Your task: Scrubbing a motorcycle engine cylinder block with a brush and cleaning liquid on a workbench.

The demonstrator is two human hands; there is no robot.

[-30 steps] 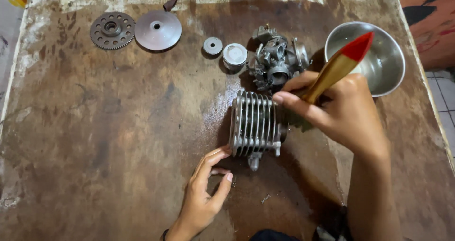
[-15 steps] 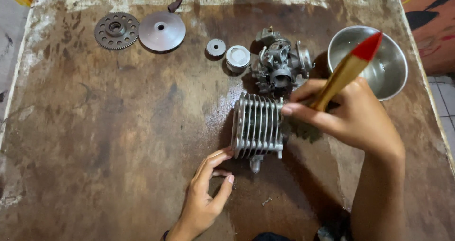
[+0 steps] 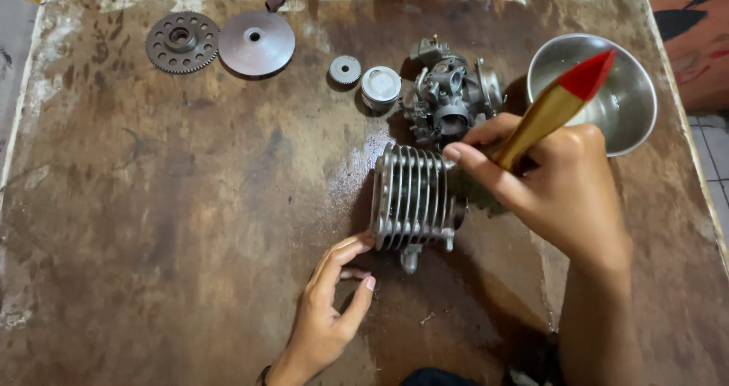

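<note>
A finned grey metal engine cylinder (image 3: 410,200) lies on its side in the middle of the worn brown table (image 3: 152,226). My left hand (image 3: 330,310) rests flat beside it, fingertips touching its lower left corner. My right hand (image 3: 550,185) grips a brush with a gold handle and red tip (image 3: 558,101), held against the cylinder's right end; the bristles are hidden behind my fingers.
Behind the cylinder sits a carburettor (image 3: 452,97). A steel bowl (image 3: 607,101) stands at the back right. Along the back lie a toothed gear (image 3: 181,42), a round disc (image 3: 256,43), a small gear (image 3: 345,70) and a piston (image 3: 380,88).
My right hand with the brush has shifted slightly along the cylinder's right end. The left hand and the cylinder have stayed put.
</note>
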